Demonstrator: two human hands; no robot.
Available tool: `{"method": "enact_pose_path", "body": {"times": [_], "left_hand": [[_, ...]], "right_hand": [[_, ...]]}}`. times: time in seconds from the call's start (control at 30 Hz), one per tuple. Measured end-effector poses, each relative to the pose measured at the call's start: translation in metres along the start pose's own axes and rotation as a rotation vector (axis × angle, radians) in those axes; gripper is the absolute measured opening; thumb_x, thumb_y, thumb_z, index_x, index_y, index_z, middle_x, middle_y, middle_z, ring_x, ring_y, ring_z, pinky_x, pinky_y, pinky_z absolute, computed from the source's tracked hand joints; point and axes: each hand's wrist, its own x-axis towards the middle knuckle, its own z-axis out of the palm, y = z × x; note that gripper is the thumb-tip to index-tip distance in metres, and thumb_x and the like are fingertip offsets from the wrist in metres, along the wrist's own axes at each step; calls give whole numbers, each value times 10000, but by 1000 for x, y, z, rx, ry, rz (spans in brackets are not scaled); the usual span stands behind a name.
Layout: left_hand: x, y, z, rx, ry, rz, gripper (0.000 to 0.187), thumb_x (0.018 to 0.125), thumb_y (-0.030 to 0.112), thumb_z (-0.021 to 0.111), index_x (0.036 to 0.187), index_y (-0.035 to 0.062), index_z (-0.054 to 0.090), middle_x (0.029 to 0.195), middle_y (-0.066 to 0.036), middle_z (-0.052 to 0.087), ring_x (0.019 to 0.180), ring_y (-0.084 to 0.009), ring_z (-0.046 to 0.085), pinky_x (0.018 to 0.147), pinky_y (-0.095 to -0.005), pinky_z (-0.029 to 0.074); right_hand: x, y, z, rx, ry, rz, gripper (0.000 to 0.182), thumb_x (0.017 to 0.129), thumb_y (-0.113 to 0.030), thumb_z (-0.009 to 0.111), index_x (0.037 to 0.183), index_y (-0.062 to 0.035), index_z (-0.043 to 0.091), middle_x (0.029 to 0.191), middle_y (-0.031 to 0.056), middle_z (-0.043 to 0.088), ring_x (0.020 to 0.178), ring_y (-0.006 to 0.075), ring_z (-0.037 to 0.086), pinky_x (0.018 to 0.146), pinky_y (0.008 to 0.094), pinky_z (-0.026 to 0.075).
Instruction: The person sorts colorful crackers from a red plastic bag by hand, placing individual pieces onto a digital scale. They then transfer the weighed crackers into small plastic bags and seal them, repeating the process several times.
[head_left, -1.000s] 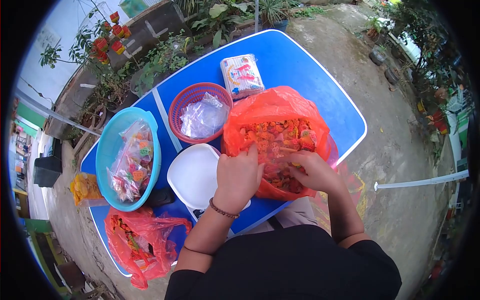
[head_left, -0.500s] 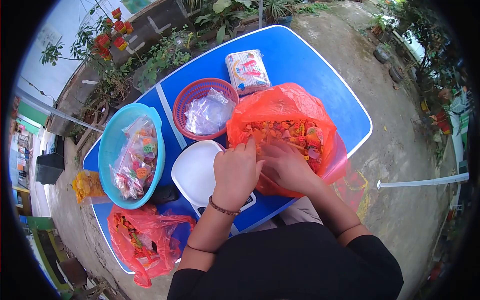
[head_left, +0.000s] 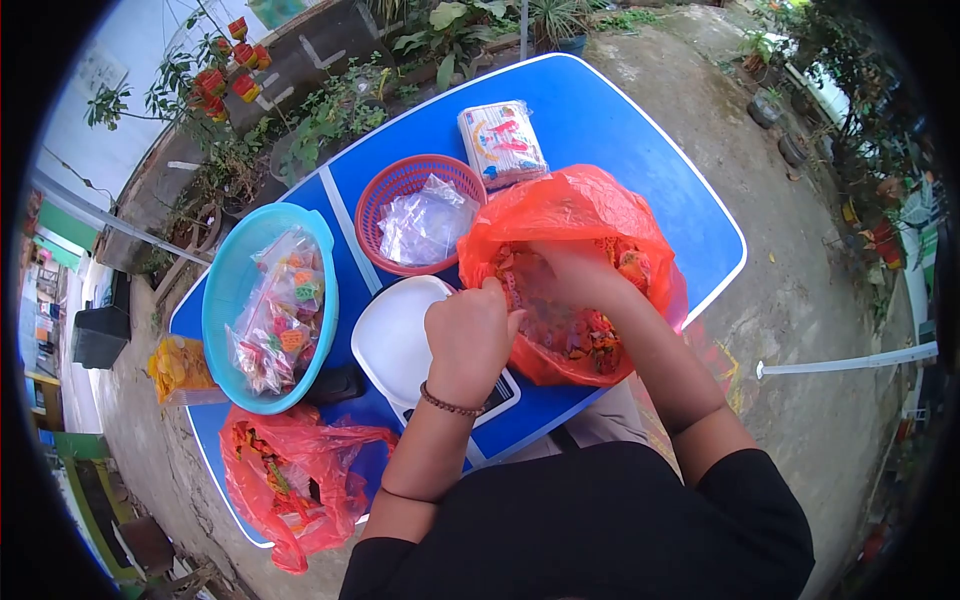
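Currently, left hand (head_left: 466,335) curled at the left rim of the big red bag (head_left: 600,205), can't tell if it's gripping; right hand (head_left: 572,274) down inside the bag near orange pieces (head_left: 604,345), blurred, finger state can't tell. Hands close, not touching. Bag sits open on blue bench (head_left: 610,120), right of white scale (head_left: 393,335), beside red basket (head_left: 374,210).

The blue tabletop (head_left: 640,150) has a white edge and a pale strip across its surface. Far side: one wrapped white pack (head_left: 502,143). Centre: one red basket (head_left: 395,185); a white scale (head_left: 395,335) stands on its near side. Right: one large red plastic bag (head_left: 585,200), open. Left: one turquoise basin (head_left: 230,275), with a dark object (head_left: 338,384) beside it. Near left: one smaller red plastic bag (head_left: 345,448), overhanging the edge.
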Motion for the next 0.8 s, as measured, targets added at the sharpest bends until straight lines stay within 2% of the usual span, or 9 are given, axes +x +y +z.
{"method": "enact_pose_path", "body": {"times": [0.03, 0.13, 0.23, 0.33, 0.43, 0.53, 0.6, 0.7, 0.8], "left_hand": [[0, 0, 0, 2, -6, 2, 430, 788, 414, 824, 924, 46, 646, 660, -126, 675, 640, -309, 704, 565, -405, 526], [0, -3, 0, 17, -10, 9, 417, 768, 393, 840, 909, 49, 650, 677, -128, 682, 667, -309, 712, 578, -405, 533], [-1, -9, 4, 31, 3, 27, 409, 750, 377, 853, 900, 52, 655, 687, -130, 684, 686, -309, 716, 586, -407, 537], [-2, -10, 0, -2, 4, 24, 385, 744, 357, 858, 872, 50, 663, 700, -136, 685, 691, -311, 713, 593, -412, 536], [-4, -7, -8, -31, -18, 4, 349, 757, 342, 850, 839, 51, 677, 701, -138, 683, 680, -313, 705, 594, -415, 534], [-5, -5, -6, -57, -8, 38, 319, 769, 332, 842, 839, 57, 697, 723, -126, 684, 698, -308, 700, 611, -415, 536], [-5, 0, -2, -106, 13, 94, 307, 772, 323, 837, 861, 58, 712, 786, -118, 690, 768, -293, 703, 656, -412, 545], [-3, 9, 6, -301, 134, 338, 315, 761, 285, 840, 927, 47, 717, 919, -114, 670, 910, -287, 682, 757, -411, 552], [-10, 22, 8, -409, -131, 453, 344, 745, 246, 844, 979, 36, 703, 996, -116, 634, 1000, -298, 646, 837, -415, 546]], "right_hand": [[7, 1, 8, 32, 3, -41, 530, 791, -123, 697, 1316, -116, 626, 1232, 142, 651, 1239, 386, 554, 950, 495, 521], [4, 0, 47, -336, 350, -346, 475, 821, -194, 709, 1288, -129, 647, 1259, 131, 646, 1226, 407, 554, 968, 537, 502], [-13, -3, 61, -233, 133, -231, 439, 824, -249, 725, 1246, -142, 677, 1287, 121, 636, 1221, 415, 552, 1000, 564, 478], [-44, -18, 35, -129, 11, -223, 363, 815, -238, 733, 1168, -153, 730, 1288, 110, 637, 1241, 399, 546, 1038, 544, 460], [-73, -18, 12, -199, -21, -203, 284, 819, -202, 728, 1098, -165, 768, 1287, 105, 640, 1271, 390, 538, 1051, 533, 454], [-97, -18, -5, -276, 58, -160, 249, 815, -144, 731, 1057, -170, 785, 1287, 91, 644, 1306, 381, 522, 1070, 525, 441], [-112, -17, -17, -294, 51, -131, 324, 798, -100, 738, 1116, -152, 763, 1312, 116, 627, 1305, 389, 524, 1064, 503, 454], [-128, -23, -24, -216, 122, -32, 395, 782, -57, 746, 1172, -105, 715, 1306, 160, 608, 1274, 402, 540, 1032, 466, 481], [-140, -21, -32, -140, 161, 18, 403, 783, -50, 753, 1176, -51, 666, 1261, 190, 594, 1209, 414, 565, 984, 438, 504]]}}
